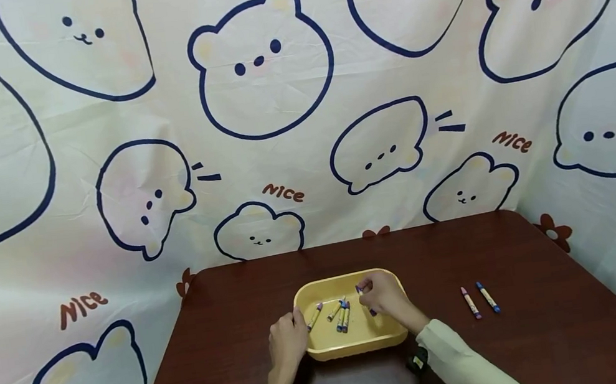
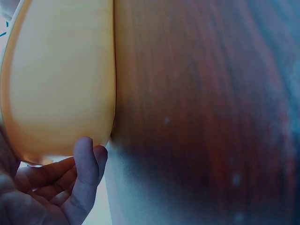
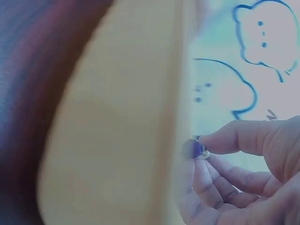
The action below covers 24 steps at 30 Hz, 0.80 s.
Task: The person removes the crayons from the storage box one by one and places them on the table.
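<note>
Right hand (image 1: 383,296) pinches a purple crayon (image 1: 360,288) over the tray (image 1: 352,345); left hand (image 1: 288,338) grips its left rim.

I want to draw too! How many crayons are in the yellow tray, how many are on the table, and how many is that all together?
Crayons lying loose in the yellow tray: 4
Crayon pinched in the right hand over the tray: 1
Crayons on the table: 2
Total: 7 crayons
</note>
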{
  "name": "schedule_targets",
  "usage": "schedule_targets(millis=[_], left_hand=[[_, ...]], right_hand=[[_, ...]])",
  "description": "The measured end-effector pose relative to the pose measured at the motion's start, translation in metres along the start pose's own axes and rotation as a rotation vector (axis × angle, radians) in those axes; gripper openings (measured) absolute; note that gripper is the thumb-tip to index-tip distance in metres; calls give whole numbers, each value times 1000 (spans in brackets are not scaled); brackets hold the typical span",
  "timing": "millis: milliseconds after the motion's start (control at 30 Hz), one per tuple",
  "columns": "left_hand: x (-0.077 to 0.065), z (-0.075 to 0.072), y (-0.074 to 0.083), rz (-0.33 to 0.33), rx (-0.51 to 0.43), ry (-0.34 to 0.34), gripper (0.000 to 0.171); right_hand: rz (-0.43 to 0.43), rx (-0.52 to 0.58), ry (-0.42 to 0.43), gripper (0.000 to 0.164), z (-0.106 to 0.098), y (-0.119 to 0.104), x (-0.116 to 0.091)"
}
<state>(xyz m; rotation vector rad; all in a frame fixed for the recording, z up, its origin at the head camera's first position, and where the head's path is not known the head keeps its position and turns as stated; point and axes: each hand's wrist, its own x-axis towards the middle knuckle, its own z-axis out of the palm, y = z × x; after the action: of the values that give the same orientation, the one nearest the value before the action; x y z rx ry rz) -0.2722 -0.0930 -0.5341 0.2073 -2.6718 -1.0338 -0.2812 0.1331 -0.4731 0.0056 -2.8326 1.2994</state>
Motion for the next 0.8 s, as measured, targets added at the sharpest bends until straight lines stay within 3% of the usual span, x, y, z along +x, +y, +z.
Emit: schedule_targets(millis=[233, 567, 800], left_hand=[[1, 0, 1, -13, -1, -18, 45], [3, 3, 0, -20, 0, -41, 46], [3, 2, 0, -22, 5, -48, 45]], right_hand=[[64, 65, 43, 17, -42, 4, 1], [204, 205, 70, 22, -103, 52, -3], [270, 147, 74, 27, -126, 87, -13]])
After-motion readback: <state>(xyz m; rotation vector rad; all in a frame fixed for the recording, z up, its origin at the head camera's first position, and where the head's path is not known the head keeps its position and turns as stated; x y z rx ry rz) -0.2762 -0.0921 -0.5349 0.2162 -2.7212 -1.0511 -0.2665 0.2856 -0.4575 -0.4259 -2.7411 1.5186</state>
